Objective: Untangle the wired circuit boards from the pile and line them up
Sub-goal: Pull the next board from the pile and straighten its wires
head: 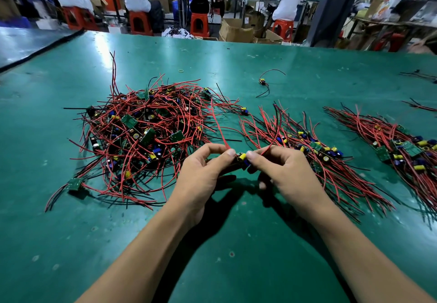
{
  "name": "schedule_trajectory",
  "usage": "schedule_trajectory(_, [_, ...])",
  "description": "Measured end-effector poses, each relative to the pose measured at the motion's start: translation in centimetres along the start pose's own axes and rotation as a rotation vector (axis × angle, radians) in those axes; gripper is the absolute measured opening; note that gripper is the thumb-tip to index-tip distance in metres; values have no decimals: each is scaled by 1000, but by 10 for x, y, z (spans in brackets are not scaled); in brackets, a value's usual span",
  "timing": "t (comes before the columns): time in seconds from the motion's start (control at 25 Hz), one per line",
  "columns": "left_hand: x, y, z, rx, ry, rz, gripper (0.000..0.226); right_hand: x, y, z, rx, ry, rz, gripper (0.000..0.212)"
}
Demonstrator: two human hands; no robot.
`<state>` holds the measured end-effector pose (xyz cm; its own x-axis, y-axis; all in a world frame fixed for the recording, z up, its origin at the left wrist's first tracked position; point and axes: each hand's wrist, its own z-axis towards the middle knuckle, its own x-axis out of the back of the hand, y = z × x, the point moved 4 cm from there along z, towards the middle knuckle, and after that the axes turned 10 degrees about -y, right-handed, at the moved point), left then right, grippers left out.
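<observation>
Both forearms reach over the green counter (236,267), where the left hand (201,175) and right hand (281,172) meet, each pinching one end of a small wired circuit board (242,158) between thumb and forefinger. Just left of the left hand lies the tangled pile (142,132). Just right of the right hand, boards lie in a row (307,146), with a second row (402,151) farther right.
</observation>
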<state>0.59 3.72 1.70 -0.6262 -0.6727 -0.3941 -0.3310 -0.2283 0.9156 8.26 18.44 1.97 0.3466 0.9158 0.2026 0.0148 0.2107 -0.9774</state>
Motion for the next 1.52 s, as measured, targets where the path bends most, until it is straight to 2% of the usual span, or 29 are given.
schedule_trajectory(0.12, [0, 0, 0, -2, -58, 11, 18, 1, 1, 1, 7, -3, 104, 16])
schedule_trajectory(0.2, [0, -2, 1, 24, -106, -21, 28, 2, -1, 1, 5, -6, 144, 21])
schedule_trajectory(0.36, [1, -4, 5, 89, -147, -156, 11, 1, -9, 0, 63, -191, 67, 19])
schedule_trajectory(0.44, [1, -6, 6, 98, -162, -121, 19, 0, -12, -1, 89, -242, 51, 15])
schedule_trajectory(0.56, [-1, -8, 5, 100, -220, 9, 26, 1, -16, -2, 100, -236, 36, 19])
schedule_trajectory(0.84, [-4, -11, 0, 131, -309, 52, 23, -1, -19, -4, 78, -220, 61, 17])
schedule_trajectory(1.16, [-7, -8, 1, 151, -327, -28, 31, -9, -9, -2, -174, -124, 488, 27])
schedule_trajectory(1.4, [-11, -16, 0, 216, -323, -32, 23, -12, -7, -4, -201, -161, 453, 20])
schedule_trajectory(1.52, [-11, -15, 0, 200, -288, -18, 1, -14, -6, -4, -172, -192, 436, 22])
